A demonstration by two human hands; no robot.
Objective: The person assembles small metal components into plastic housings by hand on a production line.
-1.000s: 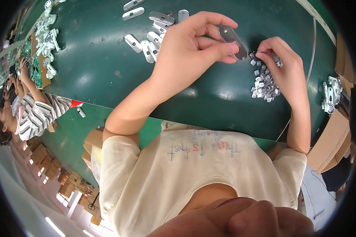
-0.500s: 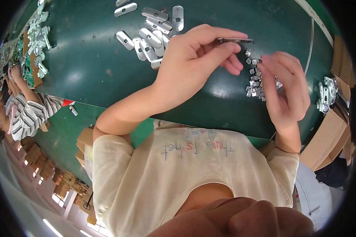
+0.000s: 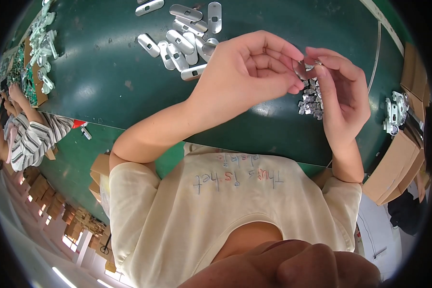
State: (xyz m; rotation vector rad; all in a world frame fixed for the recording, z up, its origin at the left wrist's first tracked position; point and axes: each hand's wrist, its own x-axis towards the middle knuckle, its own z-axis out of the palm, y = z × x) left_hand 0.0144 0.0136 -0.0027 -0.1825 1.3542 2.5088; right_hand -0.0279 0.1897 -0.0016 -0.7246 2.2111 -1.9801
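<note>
My left hand (image 3: 249, 69) grips a silver oval metal plate (image 3: 301, 71) between thumb and fingers, turned so that its face shows only in part. Thumb and fingertips of my right hand (image 3: 345, 89) pinch together at the plate's right side, on a small shiny piece (image 3: 318, 62) mostly covered by the fingers. Just below both hands lies a pile of small clear, squarish pieces (image 3: 311, 103). Beyond my left hand, several similar plates (image 3: 179, 42) with square holes are scattered in a loose heap on the dark green table (image 3: 101, 72).
White plastic parts (image 3: 45, 41) stand along the table's left edge, with more white parts (image 3: 395, 114) at the right. Cardboard boxes (image 3: 393, 168) are at the right side. A co-worker in a striped top (image 3: 33, 139) works at the far left.
The plate has turned from edge-on to partly face-on and come down slightly. My right hand has risen from the small pieces to meet the plate, its fingertips now carrying a small shiny piece.
</note>
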